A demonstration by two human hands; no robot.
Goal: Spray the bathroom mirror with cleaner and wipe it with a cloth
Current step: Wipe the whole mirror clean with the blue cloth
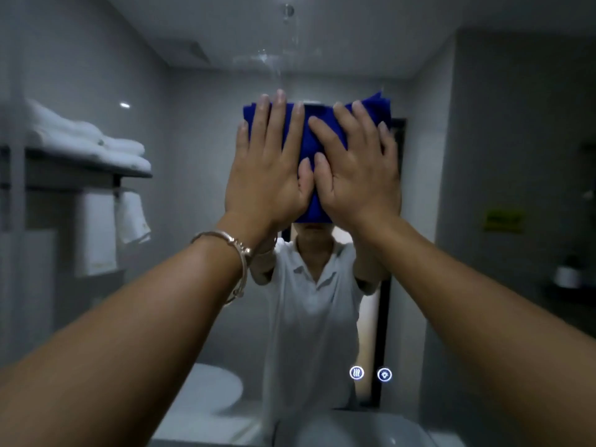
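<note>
- While both hands press flat on the blue cloth (304,137), the wiping step looks to be in hand: the cloth is pinned against the mirror (483,156) at about head height, in the middle of the glass.
- The left hand (267,175) lies with its fingers spread over the cloth's left half, and the right hand (358,175) covers the right half; the thumbs meet near the cloth's lower middle. Neither hand is closed around the fabric, both hold it by palm pressure alone.
- A bracelet (240,253) sits on the left wrist, clear of the glass.
- Above the cloth, a wet streak and droplets (274,59) run down the mirror, so cleaner seems to be on the glass already, with that upper patch not yet wiped.
- To do this well, I would keep the palms flat and the pressure even, carry the cloth up through the wet trail first, then work down in overlapping passes so drips are caught before they dry.
- The folded upper right corner of the cloth sticks out free; tucking it under would stop it dragging streaks.
- The lit touch icons (371,373) low on the mirror are best passed over lightly, since firm pressure might trigger them.
- No spray bottle is in view.
</note>
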